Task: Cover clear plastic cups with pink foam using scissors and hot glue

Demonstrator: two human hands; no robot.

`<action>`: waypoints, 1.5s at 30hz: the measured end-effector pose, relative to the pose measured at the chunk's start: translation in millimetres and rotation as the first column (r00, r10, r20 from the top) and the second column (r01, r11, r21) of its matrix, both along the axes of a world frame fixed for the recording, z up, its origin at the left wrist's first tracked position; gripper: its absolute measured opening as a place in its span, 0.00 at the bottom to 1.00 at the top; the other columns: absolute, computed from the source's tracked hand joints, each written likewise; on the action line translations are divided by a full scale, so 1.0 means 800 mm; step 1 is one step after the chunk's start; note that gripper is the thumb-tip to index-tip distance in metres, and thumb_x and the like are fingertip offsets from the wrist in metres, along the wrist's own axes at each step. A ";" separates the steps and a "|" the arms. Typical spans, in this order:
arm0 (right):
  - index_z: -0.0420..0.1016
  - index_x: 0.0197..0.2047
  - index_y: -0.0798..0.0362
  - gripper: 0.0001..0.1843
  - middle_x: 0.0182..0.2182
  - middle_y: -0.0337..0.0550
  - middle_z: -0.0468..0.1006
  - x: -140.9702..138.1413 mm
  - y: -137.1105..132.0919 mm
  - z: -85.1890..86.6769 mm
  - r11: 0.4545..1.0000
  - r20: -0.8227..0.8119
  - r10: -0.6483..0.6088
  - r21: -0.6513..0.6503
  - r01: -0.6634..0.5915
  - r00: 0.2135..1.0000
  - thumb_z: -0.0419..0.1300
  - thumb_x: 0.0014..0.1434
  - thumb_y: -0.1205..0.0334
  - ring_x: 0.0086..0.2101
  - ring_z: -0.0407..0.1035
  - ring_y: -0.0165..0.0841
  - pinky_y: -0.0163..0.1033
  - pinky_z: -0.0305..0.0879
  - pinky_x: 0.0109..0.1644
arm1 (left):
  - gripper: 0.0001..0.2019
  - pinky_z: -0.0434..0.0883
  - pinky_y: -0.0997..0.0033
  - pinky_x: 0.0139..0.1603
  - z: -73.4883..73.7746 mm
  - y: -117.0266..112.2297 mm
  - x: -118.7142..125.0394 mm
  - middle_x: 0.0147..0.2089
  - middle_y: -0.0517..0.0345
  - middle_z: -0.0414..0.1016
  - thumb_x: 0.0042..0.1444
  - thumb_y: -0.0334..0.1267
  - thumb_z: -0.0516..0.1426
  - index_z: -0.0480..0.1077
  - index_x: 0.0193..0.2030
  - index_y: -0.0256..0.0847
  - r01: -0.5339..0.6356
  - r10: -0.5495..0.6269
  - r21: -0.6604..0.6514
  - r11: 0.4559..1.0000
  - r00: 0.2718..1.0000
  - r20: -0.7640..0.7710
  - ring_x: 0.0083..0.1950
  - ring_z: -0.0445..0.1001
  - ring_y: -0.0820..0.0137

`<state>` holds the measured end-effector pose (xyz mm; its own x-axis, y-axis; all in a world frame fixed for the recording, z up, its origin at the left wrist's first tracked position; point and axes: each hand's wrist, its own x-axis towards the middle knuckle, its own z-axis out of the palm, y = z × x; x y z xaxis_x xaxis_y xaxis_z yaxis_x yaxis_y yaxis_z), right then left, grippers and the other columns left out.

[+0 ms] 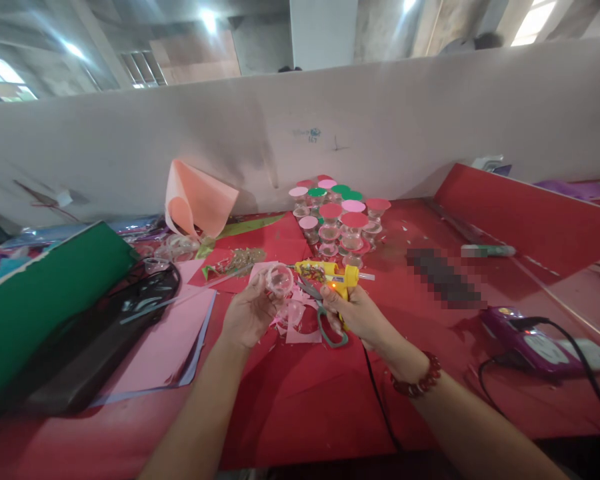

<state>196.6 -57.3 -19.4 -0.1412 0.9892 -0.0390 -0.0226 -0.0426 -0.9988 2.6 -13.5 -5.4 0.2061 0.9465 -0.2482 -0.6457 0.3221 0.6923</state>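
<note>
My left hand [250, 310] is closed round a small clear plastic cup [280, 280], held on its side above the red table [300, 393]. My right hand [357, 317] grips a yellow hot glue gun [330, 273] whose nozzle points left, close to the cup. Its orange light is on and a glue stick pokes out at the back. Grey-handled scissors [323, 320] lie on pink paper scraps [300, 330] just under both hands.
A cluster of clear cups with pink, red and green paper lids [340, 213] stands behind. Pink sheets [165, 340], a black bag [105, 327] and a green roll [40, 293] lie left. A purple power strip [530, 340] with cables sits right. A curled peach sheet [195, 200] leans on the wall.
</note>
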 end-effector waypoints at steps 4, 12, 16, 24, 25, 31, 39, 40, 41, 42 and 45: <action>0.57 0.22 0.49 0.27 0.09 0.29 0.59 0.000 0.002 -0.004 1.000 -0.003 0.020 0.000 -0.020 1.000 0.55 0.56 0.35 0.11 0.54 0.23 0.30 0.49 0.15 | 0.11 0.75 0.74 0.27 -0.001 0.001 0.000 0.35 0.54 0.79 0.59 0.31 0.56 0.71 0.48 0.38 -0.003 0.003 0.017 1.000 1.000 0.001 0.25 0.74 0.73; 0.56 0.23 0.49 0.26 0.09 0.28 0.59 0.001 0.002 -0.003 1.000 -0.008 0.026 0.003 -0.026 1.000 0.56 0.57 0.37 0.11 0.54 0.23 0.30 0.49 0.15 | 0.14 0.75 0.74 0.29 0.000 0.002 0.000 0.42 0.47 0.80 0.59 0.27 0.52 0.71 0.51 0.34 0.005 -0.005 0.022 1.000 1.000 0.027 0.32 0.77 0.70; 0.57 0.24 0.49 0.25 0.10 0.27 0.59 0.001 0.002 -0.004 1.000 -0.022 0.024 0.006 -0.024 0.999 0.56 0.57 0.38 0.11 0.54 0.23 0.29 0.49 0.15 | 0.15 0.76 0.73 0.33 -0.002 0.003 0.000 0.44 0.46 0.79 0.59 0.27 0.52 0.72 0.50 0.35 -0.010 0.009 0.016 1.000 0.999 0.054 0.38 0.78 0.67; 0.57 0.23 0.49 0.26 0.10 0.28 0.60 0.001 0.002 -0.004 1.000 -0.019 0.028 0.003 -0.028 0.999 0.56 0.56 0.37 0.11 0.55 0.23 0.30 0.51 0.15 | 0.13 0.75 0.73 0.31 -0.001 0.003 0.001 0.44 0.46 0.78 0.60 0.28 0.51 0.73 0.48 0.34 -0.016 0.015 0.036 0.999 1.000 0.028 0.36 0.77 0.69; 0.57 0.23 0.49 0.26 0.10 0.28 0.60 0.001 0.003 -0.004 1.000 -0.012 0.025 0.002 -0.025 1.000 0.56 0.56 0.36 0.11 0.55 0.23 0.29 0.50 0.15 | 0.13 0.75 0.73 0.31 -0.001 0.002 0.001 0.44 0.46 0.78 0.60 0.28 0.51 0.73 0.48 0.34 -0.018 0.017 0.038 0.999 0.999 0.027 0.35 0.77 0.69; 0.57 0.22 0.50 0.28 0.10 0.29 0.60 -0.001 0.002 -0.001 1.000 0.015 0.005 0.009 -0.005 1.000 0.56 0.55 0.35 0.11 0.54 0.22 0.29 0.49 0.15 | 0.13 0.76 0.72 0.30 -0.003 0.003 0.000 0.42 0.48 0.78 0.58 0.28 0.53 0.72 0.49 0.35 -0.008 0.006 0.045 0.999 1.000 0.029 0.32 0.76 0.70; 0.56 0.21 0.49 0.27 0.10 0.28 0.59 -0.001 0.002 0.001 1.000 0.016 -0.004 -0.010 0.004 1.000 0.56 0.54 0.36 0.11 0.54 0.22 0.30 0.49 0.15 | 0.14 0.75 0.73 0.29 -0.003 0.002 -0.001 0.41 0.50 0.78 0.57 0.27 0.54 0.71 0.50 0.37 0.022 -0.024 0.053 0.998 0.999 0.043 0.30 0.75 0.72; 0.56 0.21 0.49 0.27 0.10 0.29 0.59 -0.001 0.002 0.000 1.000 0.016 0.001 -0.010 -0.001 1.000 0.56 0.55 0.36 0.11 0.54 0.22 0.30 0.49 0.15 | 0.14 0.75 0.73 0.28 -0.002 0.001 -0.001 0.40 0.51 0.78 0.57 0.27 0.54 0.71 0.50 0.37 0.027 -0.029 0.045 0.999 0.999 0.040 0.29 0.74 0.72; 0.56 0.21 0.49 0.27 0.10 0.29 0.59 -0.001 0.002 0.000 1.000 0.014 0.010 -0.011 -0.009 1.000 0.56 0.55 0.36 0.11 0.54 0.22 0.30 0.49 0.15 | 0.14 0.74 0.74 0.27 -0.002 0.001 -0.001 0.40 0.51 0.77 0.57 0.27 0.54 0.71 0.50 0.37 0.028 -0.029 0.037 0.999 0.999 0.036 0.27 0.74 0.73; 0.56 0.21 0.49 0.27 0.09 0.29 0.59 0.000 0.002 -0.001 1.000 0.013 0.015 -0.012 -0.015 1.000 0.56 0.55 0.36 0.11 0.54 0.23 0.30 0.49 0.15 | 0.14 0.74 0.75 0.27 -0.002 0.001 -0.002 0.39 0.52 0.77 0.57 0.27 0.54 0.71 0.50 0.37 0.024 -0.025 0.030 0.999 0.999 0.032 0.26 0.73 0.74; 0.57 0.21 0.49 0.27 0.09 0.29 0.60 0.000 0.002 -0.002 1.000 0.012 0.012 -0.019 -0.011 1.000 0.56 0.55 0.35 0.11 0.54 0.22 0.29 0.49 0.15 | 0.14 0.74 0.75 0.28 -0.003 0.001 -0.002 0.38 0.52 0.77 0.56 0.25 0.54 0.71 0.49 0.36 0.005 -0.006 0.018 1.000 1.000 0.020 0.25 0.72 0.75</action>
